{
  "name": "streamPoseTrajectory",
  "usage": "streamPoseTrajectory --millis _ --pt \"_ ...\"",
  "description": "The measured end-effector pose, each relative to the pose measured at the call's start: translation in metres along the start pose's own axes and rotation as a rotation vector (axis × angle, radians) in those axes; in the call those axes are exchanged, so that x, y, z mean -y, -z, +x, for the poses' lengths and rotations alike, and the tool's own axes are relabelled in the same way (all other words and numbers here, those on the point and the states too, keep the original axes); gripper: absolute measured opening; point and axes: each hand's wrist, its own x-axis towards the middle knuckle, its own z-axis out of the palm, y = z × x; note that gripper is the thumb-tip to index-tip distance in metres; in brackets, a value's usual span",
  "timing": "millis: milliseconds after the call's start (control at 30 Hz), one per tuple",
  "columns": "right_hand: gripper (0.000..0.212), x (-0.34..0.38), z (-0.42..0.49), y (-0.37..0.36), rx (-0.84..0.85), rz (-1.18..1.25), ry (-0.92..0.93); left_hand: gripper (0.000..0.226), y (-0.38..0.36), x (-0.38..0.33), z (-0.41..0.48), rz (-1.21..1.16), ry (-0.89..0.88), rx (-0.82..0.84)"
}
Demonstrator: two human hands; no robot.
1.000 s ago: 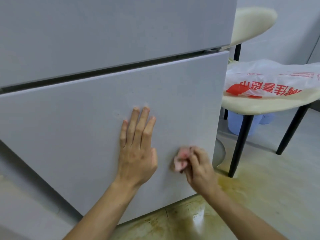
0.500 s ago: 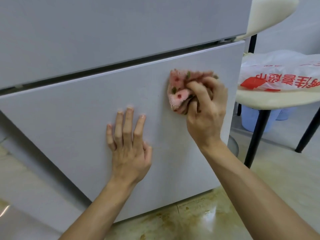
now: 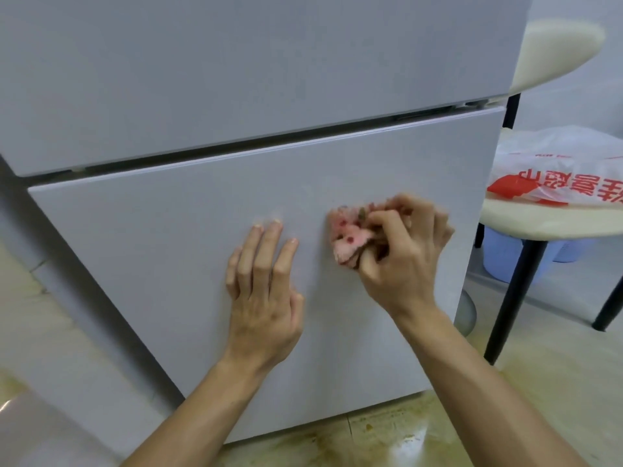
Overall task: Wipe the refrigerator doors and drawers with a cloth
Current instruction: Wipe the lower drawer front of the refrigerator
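A pale grey refrigerator fills the view, with its upper door [image 3: 256, 72] above a dark gap and its bottom drawer front [image 3: 151, 237] below. My left hand [image 3: 264, 291] lies flat on the drawer front, fingers straight and pointing up. Just to its right, my right hand [image 3: 404, 257] grips a bunched pink cloth with red spots [image 3: 347, 235] and presses it against the drawer front, around mid-height.
A cream stool seat [image 3: 539, 224] on black legs [image 3: 512, 298] stands close to the refrigerator's right side, carrying a white plastic bag with red print [image 3: 559, 173]. A light blue bucket [image 3: 509, 254] sits under it. The floor tile [image 3: 387, 439] below the drawer is stained yellow-brown.
My right hand swept the cloth from low on the drawer front up to near its top edge, then down to mid-height. My left hand stayed flat on the drawer.
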Motion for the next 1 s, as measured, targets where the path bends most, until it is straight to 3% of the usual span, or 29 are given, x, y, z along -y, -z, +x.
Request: streamPoseTrajectory --millis 133,267,433,533,600,833,933,1000 --pt "0.029 0.020 0.051 -0.006 -0.177 0.099 -0.044 0.069 0.005 0.009 0.005 0.027 0.037 -0.011" --pt "0.027 0.015 0.009 -0.023 -0.160 0.163 0.038 0.068 0.007 0.020 0.000 0.118 -0.002 0.012" --pt "0.026 -0.020 -0.113 -0.022 0.279 0.069 0.309 0.069 0.006 0.026 -0.004 0.086 0.008 0.015" --pt "0.026 -0.024 -0.133 -0.014 0.413 0.020 0.293 0.071 0.006 0.027 -0.006 0.091 -0.002 0.028" --pt "0.025 -0.010 -0.106 -0.013 0.371 0.046 0.248 0.071 0.006 0.025 -0.005 0.083 0.004 0.015" --pt "0.028 0.041 0.034 -0.013 -0.162 0.227 -0.094 0.075 0.011 0.024 -0.003 0.076 -0.004 0.007" --pt "0.035 0.045 0.021 -0.023 -0.211 0.227 -0.089 0.075 0.016 0.034 -0.008 0.112 -0.041 0.022" --pt "0.037 0.036 -0.010 -0.032 -0.157 0.169 -0.006 0.075 0.018 0.039 -0.012 0.133 -0.035 0.028"
